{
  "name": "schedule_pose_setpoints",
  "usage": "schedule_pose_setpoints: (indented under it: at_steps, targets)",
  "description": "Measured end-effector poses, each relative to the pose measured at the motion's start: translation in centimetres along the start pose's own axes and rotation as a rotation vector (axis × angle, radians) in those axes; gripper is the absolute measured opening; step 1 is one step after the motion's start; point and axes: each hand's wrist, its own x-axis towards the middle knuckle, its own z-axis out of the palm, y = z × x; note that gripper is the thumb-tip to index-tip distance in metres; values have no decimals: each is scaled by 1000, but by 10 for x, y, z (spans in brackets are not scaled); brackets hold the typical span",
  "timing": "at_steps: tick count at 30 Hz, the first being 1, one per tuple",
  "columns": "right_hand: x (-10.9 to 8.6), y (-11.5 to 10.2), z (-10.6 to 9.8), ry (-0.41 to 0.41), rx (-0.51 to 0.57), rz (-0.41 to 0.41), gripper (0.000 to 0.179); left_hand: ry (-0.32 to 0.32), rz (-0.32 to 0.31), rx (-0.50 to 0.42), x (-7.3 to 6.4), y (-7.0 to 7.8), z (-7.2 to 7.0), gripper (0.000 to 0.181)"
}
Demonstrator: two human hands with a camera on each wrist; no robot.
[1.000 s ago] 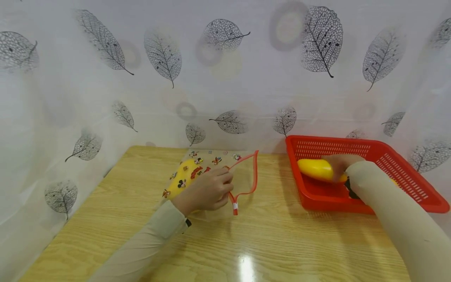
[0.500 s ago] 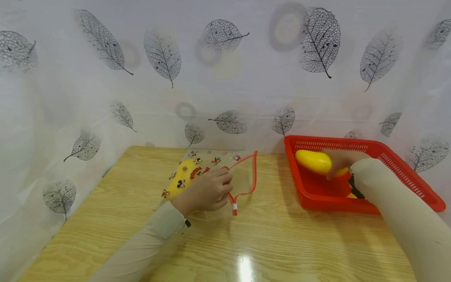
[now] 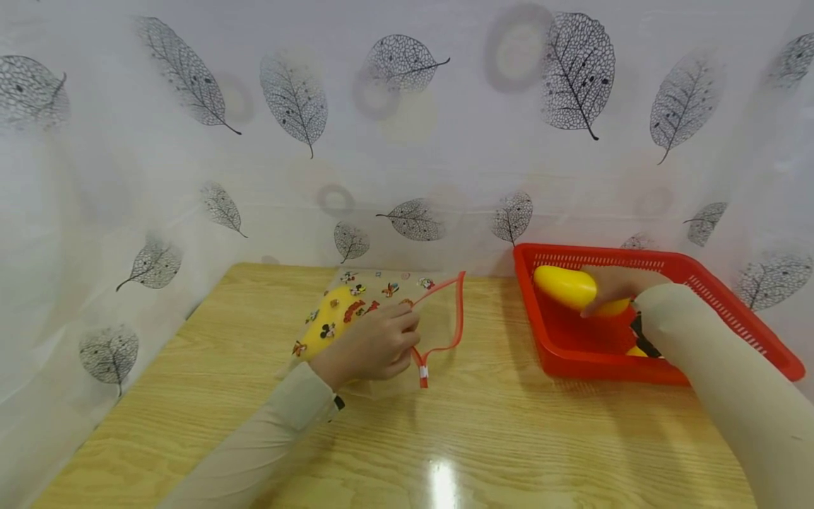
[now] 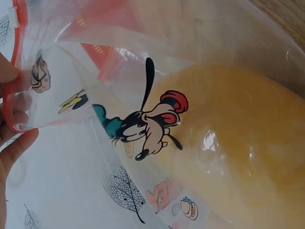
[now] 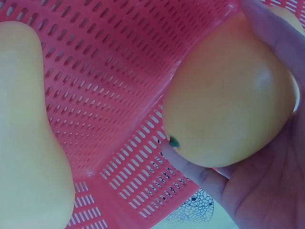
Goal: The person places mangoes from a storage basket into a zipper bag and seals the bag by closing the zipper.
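My left hand (image 3: pixel 375 343) pinches the red edge of a clear zip bag (image 4: pixel 119 28) printed with cartoon figures. Inside the bag lies a large, smooth yellow thing (image 4: pixel 228 148), blurred by the plastic. The bag's mouth gapes to the right, its white slider (image 3: pixel 424 371) at the near corner. Over in the red basket (image 3: pixel 598 367), my right hand (image 3: pixel 613 285) grips a smooth yellow fruit (image 5: pixel 228 95) with a small green tip, fingers and thumb curled round it. Part of the fruit is hidden behind the hand.
Another yellow piece (image 5: pixel 28 129), narrower at one end, lies in the basket beside the held fruit, mostly hidden by the right wrist in the head view. The wooden table (image 3: pixel 496 438) meets a leaf-printed white curtain (image 3: pixel 445 177) at its back and left.
My right hand has moved a little toward the back of the basket, and the fruit's left end has risen with it. The left hand and bag stay in place.
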Motion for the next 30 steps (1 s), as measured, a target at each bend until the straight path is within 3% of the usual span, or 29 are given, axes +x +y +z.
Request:
schedule_pose_setpoints:
  at_steps: [6,18,30]
  targets:
    - [-1,0,-1,46,-27,-25,85,1,2,8,0,0,0,7]
    - [-11,-5,-1,48,22,-69,84,12,3,7,-2,-1,2,8]
    - [-20,-4,-4,79,-55,-90,89,36,15,-2,-1,-1,3,8]
